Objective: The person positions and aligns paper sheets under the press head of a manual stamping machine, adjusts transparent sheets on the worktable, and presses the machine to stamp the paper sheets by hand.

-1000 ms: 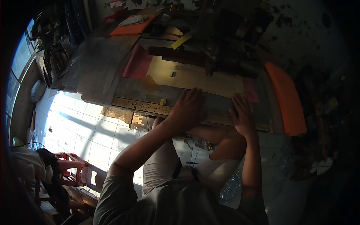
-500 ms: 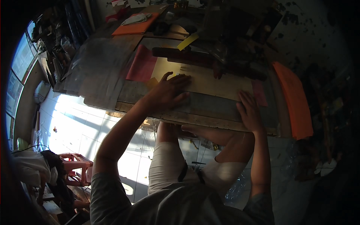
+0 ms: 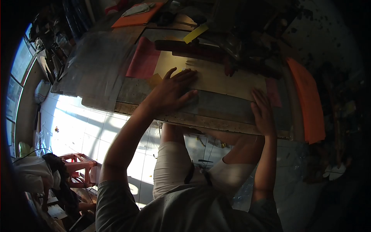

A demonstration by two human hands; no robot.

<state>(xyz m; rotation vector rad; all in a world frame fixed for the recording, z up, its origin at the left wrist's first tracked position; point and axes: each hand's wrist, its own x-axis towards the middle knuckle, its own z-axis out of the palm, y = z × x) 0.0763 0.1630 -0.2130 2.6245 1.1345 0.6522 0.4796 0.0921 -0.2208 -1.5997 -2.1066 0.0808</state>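
A long pale yellow sheet lies on the grey work surface, under a dark bar of a machine. My left hand rests on the sheet's left part, fingers spread and thumb apart, holding nothing. At the sheet's right end my right hand lies with fingers stretched out flat near the lower edge. A red piece is at the sheet's left end and a pink piece at its right. A small orange-yellow piece sits beside my left wrist.
Orange sheets hang along the right side. A yellow strip is on the machine. Another orange stack with a whitish cloth lies at the back left. A co-worker is at the lower left beside a red stool.
My left hand has moved up and left from the front edge onto the sheet, its fingers spreading. My right hand has stayed near the sheet's right end. The view has shifted slightly.
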